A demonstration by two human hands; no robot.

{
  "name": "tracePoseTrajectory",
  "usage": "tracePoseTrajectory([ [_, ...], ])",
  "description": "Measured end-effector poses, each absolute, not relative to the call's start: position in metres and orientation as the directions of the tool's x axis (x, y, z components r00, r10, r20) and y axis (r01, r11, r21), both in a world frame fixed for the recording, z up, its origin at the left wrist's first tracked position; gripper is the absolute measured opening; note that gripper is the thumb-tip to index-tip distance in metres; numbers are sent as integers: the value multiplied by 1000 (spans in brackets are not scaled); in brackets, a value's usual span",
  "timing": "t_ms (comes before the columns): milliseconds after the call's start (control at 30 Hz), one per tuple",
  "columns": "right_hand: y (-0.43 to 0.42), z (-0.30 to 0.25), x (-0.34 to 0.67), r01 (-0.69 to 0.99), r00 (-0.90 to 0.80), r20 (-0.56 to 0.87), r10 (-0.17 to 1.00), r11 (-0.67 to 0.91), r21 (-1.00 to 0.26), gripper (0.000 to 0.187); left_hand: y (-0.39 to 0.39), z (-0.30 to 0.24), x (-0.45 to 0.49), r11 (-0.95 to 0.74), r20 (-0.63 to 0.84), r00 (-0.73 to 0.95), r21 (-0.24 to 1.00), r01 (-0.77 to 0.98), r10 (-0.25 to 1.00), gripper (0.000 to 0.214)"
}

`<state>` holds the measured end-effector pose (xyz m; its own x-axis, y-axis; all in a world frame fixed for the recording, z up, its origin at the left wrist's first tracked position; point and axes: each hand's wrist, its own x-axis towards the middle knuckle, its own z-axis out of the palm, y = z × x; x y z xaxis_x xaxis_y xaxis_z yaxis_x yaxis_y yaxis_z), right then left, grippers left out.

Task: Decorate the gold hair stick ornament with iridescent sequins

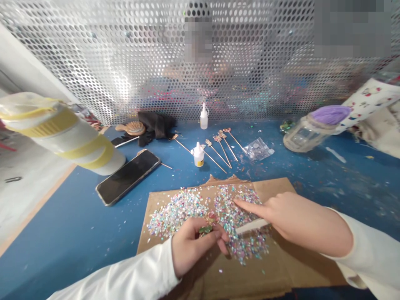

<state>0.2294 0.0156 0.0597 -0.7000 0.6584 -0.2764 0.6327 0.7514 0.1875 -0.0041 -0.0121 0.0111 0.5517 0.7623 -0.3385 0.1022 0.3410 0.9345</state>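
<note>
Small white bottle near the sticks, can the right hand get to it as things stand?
Probably yes. The right hand is over the glitter on the cardboard, and nothing seems to stand between it and the small white bottle. It might first have to put down the white strip.

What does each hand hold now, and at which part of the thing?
The left hand pinches a small green-and-gold ornament at its lower part; the right hand holds a white flat stick by its near end.

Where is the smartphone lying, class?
In the head view, the black smartphone lies on the blue table, left of the glitter-covered cardboard and just right of the white bottle with yellow bands.
</note>
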Motion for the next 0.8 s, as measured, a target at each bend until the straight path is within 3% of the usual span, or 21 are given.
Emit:
tracePoseTrajectory([
  [333,14,62,231,641,-707,-295,643,758,120,82,-13,12,-3,405,-372,563,911,71,738,22],
  [567,15,52,225,633,-714,-258,651,758,160,89,-12,10,-4,381,-338,567,923,46,751,22],
  [800,8,56,219,606,-753,-276,598,793,66,85,-13,12,-4,388,-357,564,919,69,745,23],
])
